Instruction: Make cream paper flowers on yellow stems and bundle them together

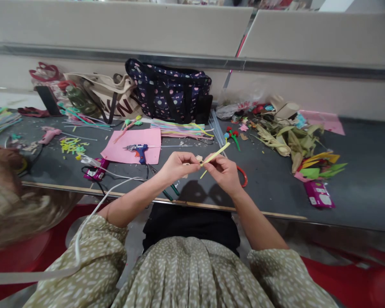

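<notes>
A pale yellow pipe cleaner (220,152) is bent between my two hands, just above the front of the dark table. Thumb and fingertips of my left hand (180,165) pinch it at the bend. My right hand (223,172) grips it from the other side, with one end sticking out to the upper right and a short end pointing down. Below my right hand, the red-orange handle (243,176) of what looks like scissors shows. Green-handled pliers (170,193) lie at the table edge beside my left forearm. A blue glue gun (139,151) rests on a pink sheet (131,139).
Behind stand a dark patterned bag (171,92) and a bundle of pastel pipe cleaners (182,129). Dried husks (282,139) lie at right near a purple packet (319,194). A white cable (93,214) crosses my left arm. Another person's hand (4,164) is at left.
</notes>
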Action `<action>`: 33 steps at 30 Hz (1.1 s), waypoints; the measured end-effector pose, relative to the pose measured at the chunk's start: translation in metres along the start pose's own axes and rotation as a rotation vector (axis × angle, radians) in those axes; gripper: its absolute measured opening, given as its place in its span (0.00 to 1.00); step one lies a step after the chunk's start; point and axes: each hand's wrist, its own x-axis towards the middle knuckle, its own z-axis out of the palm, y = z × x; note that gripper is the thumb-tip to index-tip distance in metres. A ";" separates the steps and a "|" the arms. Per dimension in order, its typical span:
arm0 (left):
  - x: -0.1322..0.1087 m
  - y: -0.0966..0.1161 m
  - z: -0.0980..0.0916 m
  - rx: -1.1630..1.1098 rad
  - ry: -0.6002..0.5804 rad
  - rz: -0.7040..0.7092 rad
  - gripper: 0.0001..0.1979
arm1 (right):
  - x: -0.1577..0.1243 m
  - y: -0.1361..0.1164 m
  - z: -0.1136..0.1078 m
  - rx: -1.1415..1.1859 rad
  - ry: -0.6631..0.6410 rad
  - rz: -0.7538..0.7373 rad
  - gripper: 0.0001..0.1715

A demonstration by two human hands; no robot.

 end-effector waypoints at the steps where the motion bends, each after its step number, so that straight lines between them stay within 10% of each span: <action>1: -0.001 0.000 0.001 0.085 0.038 0.072 0.09 | 0.000 0.001 0.001 0.005 0.017 0.007 0.07; 7: -0.003 -0.005 0.006 0.705 0.280 0.626 0.07 | -0.001 0.001 0.009 0.050 0.117 0.073 0.09; 12: -0.005 -0.008 0.011 0.993 0.340 0.799 0.09 | -0.003 0.008 0.016 0.205 0.122 0.137 0.09; 23: 0.003 0.010 -0.009 0.112 -0.200 0.031 0.12 | 0.001 0.012 0.001 0.001 -0.002 -0.104 0.05; 33: 0.004 -0.004 -0.005 -0.040 -0.093 -0.017 0.10 | -0.002 0.002 0.000 -0.178 0.015 -0.144 0.03</action>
